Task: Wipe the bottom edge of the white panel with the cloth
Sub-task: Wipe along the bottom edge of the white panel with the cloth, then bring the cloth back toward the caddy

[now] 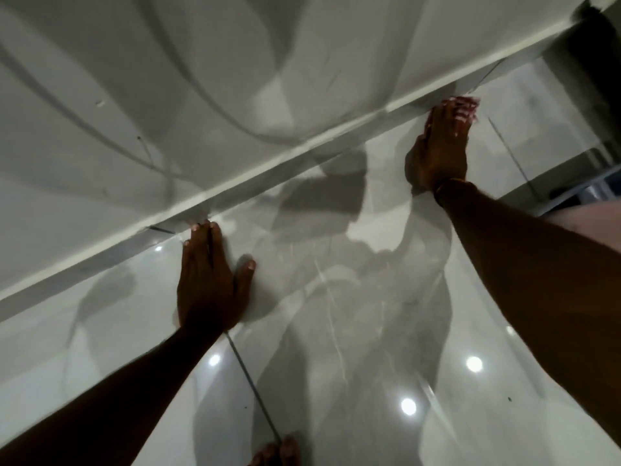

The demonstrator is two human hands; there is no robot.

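Observation:
The white panel (168, 95) fills the upper left, and its bottom edge (302, 142) runs as a pale strip diagonally from lower left to upper right, just above the floor. My right hand (440, 149) presses a pink-and-white cloth (465, 107) against that edge at the upper right, fingers curled over the cloth. My left hand (208, 280) lies flat on the glossy floor with fingers spread, its fingertips touching the gap under the panel's edge. It holds nothing.
Glossy grey marble-look floor tiles (369, 331) reflect ceiling lights and my shadow. A tile joint (255, 388) runs toward my bare toes (279, 452) at the bottom. A dark opening (591, 35) sits at the panel's far right end.

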